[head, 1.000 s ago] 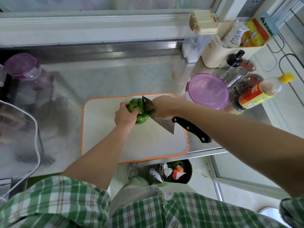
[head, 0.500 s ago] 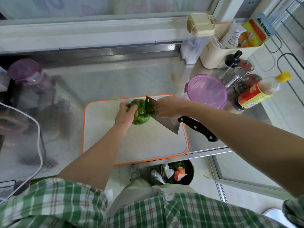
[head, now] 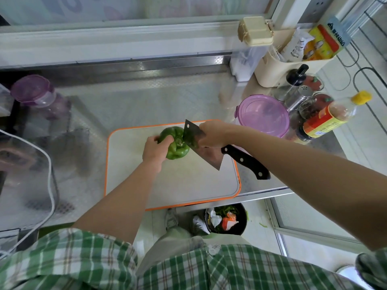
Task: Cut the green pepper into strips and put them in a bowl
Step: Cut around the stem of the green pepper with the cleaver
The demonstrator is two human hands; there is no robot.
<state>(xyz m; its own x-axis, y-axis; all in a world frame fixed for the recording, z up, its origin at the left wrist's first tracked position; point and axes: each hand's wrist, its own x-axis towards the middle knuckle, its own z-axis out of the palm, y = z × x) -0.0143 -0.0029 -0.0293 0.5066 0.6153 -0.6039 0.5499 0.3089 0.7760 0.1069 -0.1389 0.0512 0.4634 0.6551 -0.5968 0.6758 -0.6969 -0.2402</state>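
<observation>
A whole green pepper point(head: 177, 146) lies on the white, orange-rimmed cutting board point(head: 188, 185), its stem end turned up towards the camera. My left hand point(head: 154, 150) grips the pepper from its left side. My right hand point(head: 213, 133) grips a cleaver point(head: 207, 155) high up over the blade's spine. The cleaver's black handle point(head: 245, 162) sticks out free towards the lower right. Its front edge sits against the pepper beside the stem. No bowl can be made out.
A purple-lidded container point(head: 262, 115), a yellow-capped bottle point(head: 333, 116) and spice jars crowd the counter right of the board. A purple-lidded jar point(head: 35, 93) and a white cable point(head: 49, 181) are at the left. A scrap bin point(head: 226, 219) stands on the floor below.
My left hand has slid back off the pepper's top, so more of the pepper and its stem show. The cleaver stays at the pepper's right side, shifted only slightly.
</observation>
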